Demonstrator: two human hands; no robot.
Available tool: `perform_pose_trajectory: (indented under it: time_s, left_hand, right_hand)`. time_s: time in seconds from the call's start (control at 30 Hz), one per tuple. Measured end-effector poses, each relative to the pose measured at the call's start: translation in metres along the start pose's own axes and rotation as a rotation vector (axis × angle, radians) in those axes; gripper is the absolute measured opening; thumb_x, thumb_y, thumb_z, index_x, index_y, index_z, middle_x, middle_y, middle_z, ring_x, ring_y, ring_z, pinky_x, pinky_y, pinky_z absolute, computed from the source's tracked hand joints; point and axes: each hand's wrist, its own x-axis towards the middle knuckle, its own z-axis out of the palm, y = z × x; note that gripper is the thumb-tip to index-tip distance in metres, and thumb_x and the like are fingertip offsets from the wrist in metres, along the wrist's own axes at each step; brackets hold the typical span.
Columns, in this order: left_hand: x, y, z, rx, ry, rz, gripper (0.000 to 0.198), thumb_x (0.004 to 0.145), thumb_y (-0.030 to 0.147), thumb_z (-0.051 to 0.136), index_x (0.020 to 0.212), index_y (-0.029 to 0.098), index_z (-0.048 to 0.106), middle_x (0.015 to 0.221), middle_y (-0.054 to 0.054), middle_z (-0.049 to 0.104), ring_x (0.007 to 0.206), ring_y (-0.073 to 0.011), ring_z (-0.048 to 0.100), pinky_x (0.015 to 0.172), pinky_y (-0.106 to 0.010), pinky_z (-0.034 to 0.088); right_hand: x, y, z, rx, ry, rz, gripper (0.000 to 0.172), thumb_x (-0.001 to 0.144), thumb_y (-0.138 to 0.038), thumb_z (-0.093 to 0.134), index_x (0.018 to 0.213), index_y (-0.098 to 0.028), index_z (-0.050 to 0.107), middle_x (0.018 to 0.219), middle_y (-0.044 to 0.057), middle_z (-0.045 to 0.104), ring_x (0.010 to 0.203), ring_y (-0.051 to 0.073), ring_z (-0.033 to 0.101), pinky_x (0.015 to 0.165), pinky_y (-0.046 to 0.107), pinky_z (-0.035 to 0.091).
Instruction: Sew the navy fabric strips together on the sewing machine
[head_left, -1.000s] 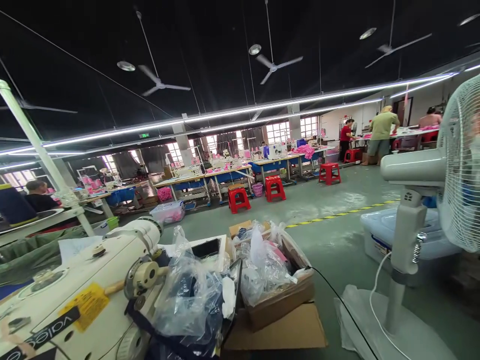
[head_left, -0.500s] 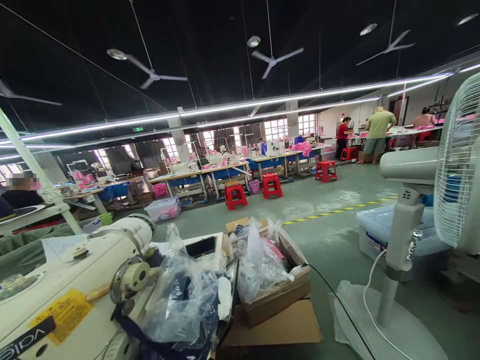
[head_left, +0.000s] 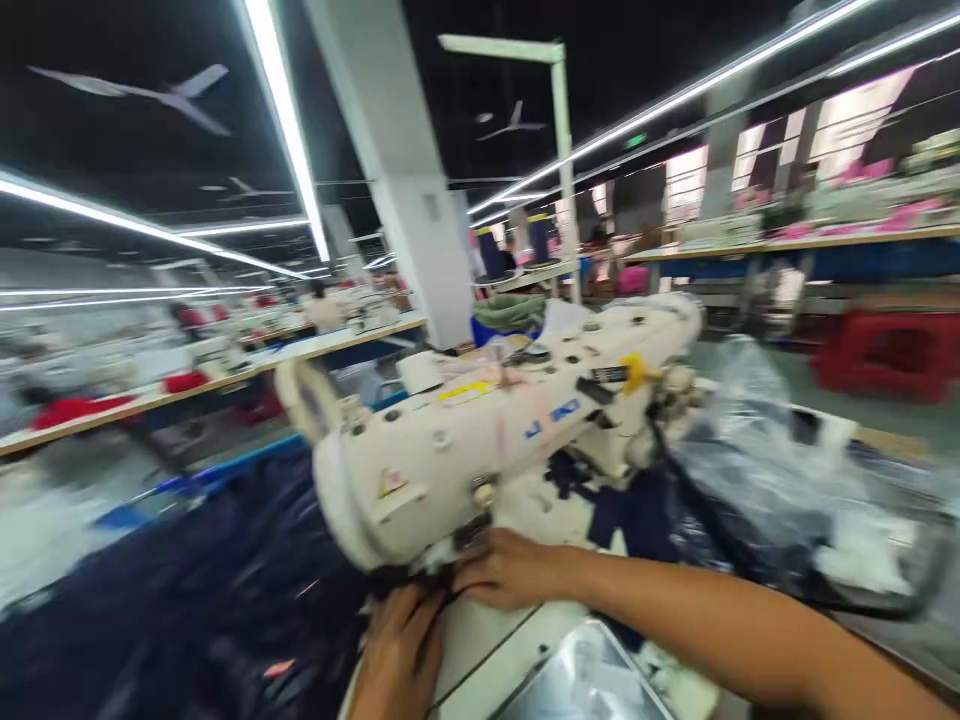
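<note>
A white sewing machine [head_left: 450, 440] fills the middle of the view. Below its head, my left hand [head_left: 401, 640] has its fingers bent over the edge of a dark navy fabric [head_left: 187, 590]. Close beside it, my right hand [head_left: 510, 570] reaches in from the right, fingers curled at the needle area on the same dark cloth. Motion blur softens the fingertips, and the needle is hidden behind the machine head. The fabric spreads in a large heap to the left of the machine.
A shiny clear-topped box or sheet [head_left: 589, 680] lies at the front table edge. Navy scraps [head_left: 637, 515] and clear plastic bags [head_left: 757, 470] lie to the right. A red stool [head_left: 889, 355] stands beyond. A pillar [head_left: 405, 190] rises behind the machine.
My view has swung left and down from the fan and cardboard box to the sewing machine. Both my hands, out of view before, now show at the cloth.
</note>
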Motion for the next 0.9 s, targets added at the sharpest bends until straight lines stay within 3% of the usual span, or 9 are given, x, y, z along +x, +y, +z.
perform_pose_trajectory:
  time_s: [0.07,0.13,0.27,0.5,0.9]
  left_hand:
    - [-0.014,-0.006,-0.016,0.059,-0.090,-0.057,0.021,0.080,0.017,0.049,0.098,0.020,0.059,0.091,-0.006,0.060,0.084,-0.0190,0.055,0.073,-0.033,0.049]
    - [-0.016,-0.004,-0.022,0.080,-0.172,-0.139,0.024,0.076,0.011,0.048,0.096,0.018,0.061,0.089,-0.006,0.060,0.083,-0.0205,0.054,0.072,-0.035,0.048]
    - [-0.010,0.007,-0.024,0.098,-0.237,-0.171,0.027,0.075,0.008,0.048,0.096,0.017,0.062,0.086,-0.006,0.059,0.083,-0.0225,0.052,0.073,-0.040,0.046]
    - [-0.008,0.007,-0.029,0.077,-0.305,-0.182,0.033,0.076,0.004,0.042,0.096,0.020,0.062,0.082,-0.005,0.056,0.081,-0.0209,0.049,0.070,-0.036,0.043]
    - [-0.006,0.002,-0.034,0.024,-0.375,-0.172,0.038,0.076,0.002,0.046,0.100,0.026,0.062,0.084,-0.003,0.055,0.083,-0.0193,0.048,0.072,-0.034,0.040]
  right_hand:
    - [-0.006,0.000,0.010,0.148,0.149,0.061,0.019,0.079,-0.013,0.052,0.093,-0.017,0.063,0.092,0.003,0.065,0.086,0.014,0.057,0.080,0.024,0.042]
    - [-0.013,0.001,0.012,0.269,0.190,0.119,0.022,0.079,-0.012,0.051,0.094,-0.020,0.064,0.092,0.003,0.065,0.085,0.016,0.058,0.079,0.026,0.043]
    - [-0.019,-0.005,0.004,0.396,0.160,0.174,0.023,0.080,-0.012,0.049,0.094,-0.022,0.065,0.094,0.003,0.065,0.086,0.017,0.058,0.079,0.028,0.043]
    - [-0.016,-0.003,0.008,0.426,0.153,0.184,0.023,0.082,-0.015,0.047,0.094,-0.021,0.065,0.095,0.003,0.064,0.089,0.015,0.057,0.082,0.027,0.042]
    - [-0.015,-0.006,0.001,0.299,0.093,0.115,0.023,0.084,-0.015,0.042,0.092,-0.019,0.064,0.093,0.004,0.063,0.085,0.015,0.057,0.077,0.027,0.043]
